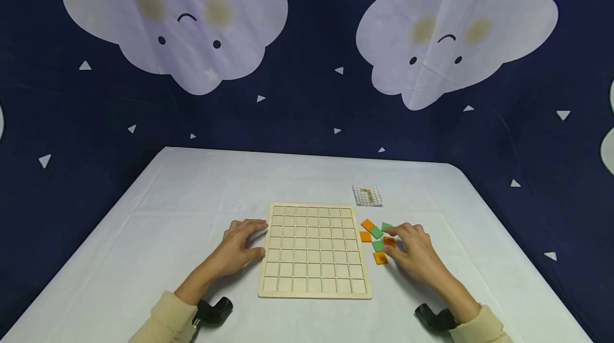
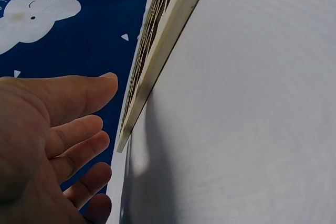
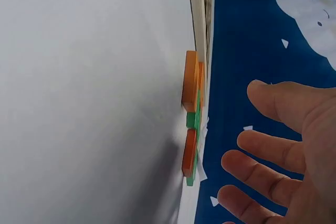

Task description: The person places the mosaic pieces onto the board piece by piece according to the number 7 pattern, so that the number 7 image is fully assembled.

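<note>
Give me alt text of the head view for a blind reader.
A pale grid board lies between a person's left hand and right hand on a white tabletop. Orange and green tiles lie by the right hand; a patterned card lies beyond.

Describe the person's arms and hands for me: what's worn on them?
The left hand and right hand are both bare, with no gloves. The left sleeve and right sleeve are plain beige, ending short of the hands. Beside each cuff shows a black, curved, round-ended piece: left piece, right piece.
</note>
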The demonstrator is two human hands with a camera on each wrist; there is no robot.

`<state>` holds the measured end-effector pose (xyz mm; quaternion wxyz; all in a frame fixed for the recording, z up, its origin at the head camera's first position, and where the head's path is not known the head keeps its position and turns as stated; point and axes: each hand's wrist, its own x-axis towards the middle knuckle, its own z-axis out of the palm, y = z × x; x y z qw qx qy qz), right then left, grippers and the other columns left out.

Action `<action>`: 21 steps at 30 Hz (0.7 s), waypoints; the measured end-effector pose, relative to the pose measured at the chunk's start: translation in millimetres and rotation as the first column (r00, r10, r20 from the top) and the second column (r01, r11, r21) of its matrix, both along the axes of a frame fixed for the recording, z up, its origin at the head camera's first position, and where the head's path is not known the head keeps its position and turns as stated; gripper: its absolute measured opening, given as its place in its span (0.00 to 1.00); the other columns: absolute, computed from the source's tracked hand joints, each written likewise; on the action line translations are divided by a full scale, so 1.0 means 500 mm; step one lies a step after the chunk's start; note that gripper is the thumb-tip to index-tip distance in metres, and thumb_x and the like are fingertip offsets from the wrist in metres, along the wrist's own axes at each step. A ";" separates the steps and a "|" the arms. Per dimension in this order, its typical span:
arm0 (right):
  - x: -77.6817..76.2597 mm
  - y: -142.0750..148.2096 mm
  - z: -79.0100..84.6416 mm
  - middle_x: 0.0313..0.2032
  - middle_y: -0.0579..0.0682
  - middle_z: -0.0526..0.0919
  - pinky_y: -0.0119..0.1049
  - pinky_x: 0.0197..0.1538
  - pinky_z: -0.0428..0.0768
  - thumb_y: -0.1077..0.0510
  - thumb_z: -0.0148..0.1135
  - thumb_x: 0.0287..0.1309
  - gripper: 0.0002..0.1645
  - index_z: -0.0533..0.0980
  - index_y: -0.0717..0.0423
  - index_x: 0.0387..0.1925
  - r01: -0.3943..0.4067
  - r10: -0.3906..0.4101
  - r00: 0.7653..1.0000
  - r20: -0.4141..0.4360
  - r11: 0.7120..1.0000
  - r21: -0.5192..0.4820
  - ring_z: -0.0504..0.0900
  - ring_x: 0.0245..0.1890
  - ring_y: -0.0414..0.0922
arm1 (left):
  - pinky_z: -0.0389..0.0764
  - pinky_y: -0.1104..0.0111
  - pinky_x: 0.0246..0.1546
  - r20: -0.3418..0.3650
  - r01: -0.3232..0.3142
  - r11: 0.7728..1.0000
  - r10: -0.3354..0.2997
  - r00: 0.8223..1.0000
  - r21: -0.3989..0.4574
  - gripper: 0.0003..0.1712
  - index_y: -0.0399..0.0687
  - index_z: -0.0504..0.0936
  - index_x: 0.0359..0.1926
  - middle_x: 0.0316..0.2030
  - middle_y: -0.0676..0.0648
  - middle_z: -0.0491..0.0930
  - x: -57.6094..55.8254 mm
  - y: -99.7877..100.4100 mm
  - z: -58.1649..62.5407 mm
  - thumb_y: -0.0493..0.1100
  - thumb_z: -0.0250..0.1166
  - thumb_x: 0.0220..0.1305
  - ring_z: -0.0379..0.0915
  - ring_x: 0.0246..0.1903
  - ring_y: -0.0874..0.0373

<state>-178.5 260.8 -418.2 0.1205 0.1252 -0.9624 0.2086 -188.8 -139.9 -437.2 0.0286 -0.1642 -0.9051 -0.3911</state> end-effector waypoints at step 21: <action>-0.017 0.027 -0.009 0.41 0.51 0.81 0.45 0.47 0.62 0.56 0.70 0.47 0.21 0.80 0.56 0.46 0.008 -0.008 0.999 0.035 1.000 -0.012 0.70 0.43 0.49 | 0.53 0.54 0.56 0.086 0.064 0.992 -0.073 0.994 0.111 0.30 0.45 0.76 0.57 0.61 0.49 0.72 -0.011 -0.002 -0.009 0.38 0.70 0.50 0.59 0.54 0.54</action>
